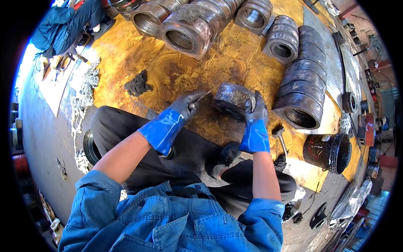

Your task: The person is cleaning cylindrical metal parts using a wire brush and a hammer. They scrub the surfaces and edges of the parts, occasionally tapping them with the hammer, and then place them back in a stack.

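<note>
My left hand (189, 106), in a blue glove with a blackened grip, is closed around a thin rod-like tool (206, 94). Only the tool's narrow end shows, pointing toward a thick, dark metal ring (234, 95). The ring sits between my hands on the oily yellow board (168, 67), with its round opening tilted toward me. My right hand (257, 110), gloved the same way, grips the ring's right edge, thumb up. Whether the tool touches the ring I cannot tell.
Rows of greasy metal rings (301, 80) lie to the right and along the far side. A hammer-like tool (281, 136) and a black bucket (325, 152) are at right. A dark clump (138, 84) lies left of centre. Another person (69, 25) sits at far left.
</note>
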Motion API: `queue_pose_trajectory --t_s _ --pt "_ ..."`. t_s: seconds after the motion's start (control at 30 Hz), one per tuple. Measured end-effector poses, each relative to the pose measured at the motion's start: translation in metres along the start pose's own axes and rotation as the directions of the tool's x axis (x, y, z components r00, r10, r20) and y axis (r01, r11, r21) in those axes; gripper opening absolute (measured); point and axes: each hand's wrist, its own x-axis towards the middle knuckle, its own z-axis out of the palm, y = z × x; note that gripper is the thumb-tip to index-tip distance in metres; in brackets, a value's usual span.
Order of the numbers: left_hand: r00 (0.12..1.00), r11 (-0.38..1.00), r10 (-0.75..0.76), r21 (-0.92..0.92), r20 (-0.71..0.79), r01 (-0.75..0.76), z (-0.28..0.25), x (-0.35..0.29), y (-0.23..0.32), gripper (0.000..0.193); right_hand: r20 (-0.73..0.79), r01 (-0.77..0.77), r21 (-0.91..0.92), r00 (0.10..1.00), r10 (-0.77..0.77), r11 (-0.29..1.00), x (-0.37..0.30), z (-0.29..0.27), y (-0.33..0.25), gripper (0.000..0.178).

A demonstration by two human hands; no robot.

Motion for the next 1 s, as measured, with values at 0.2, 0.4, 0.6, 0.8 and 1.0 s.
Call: queue_pose_trajectory --t_s 0.2,0.4,0.6,0.8,1.0 --pt "0.992 0.930 -0.091 0.365 0.090 0.052 0.003 -0.015 -0.003 0.057 -0.038 -0.052 -0.015 0.998 0.051 0.999 0.024 0.051 0.034 0.051" --pt "0.977 0.895 -0.146 0.442 0.158 0.062 0.003 0.027 0.064 0.054 -0.207 -0.098 0.029 0.973 0.102 0.995 0.029 0.071 0.051 0.050" --pt "0.962 0.776 -0.246 0.619 0.122 0.120 0.006 0.041 0.085 0.065 -0.204 -0.154 0.076 0.965 0.166 0.985 0.027 0.078 0.031 0.050" --pt "0.968 0.740 -0.138 0.671 0.211 -0.041 0.004 0.045 0.097 0.073 -0.134 -0.189 0.118 0.970 0.204 0.975 0.042 0.068 0.023 0.051" --pt "0.921 0.644 -0.169 0.746 0.352 -0.167 0.011 0.045 0.095 0.067 -0.190 -0.176 0.074 0.964 0.187 0.982 0.033 0.077 0.041 0.050"
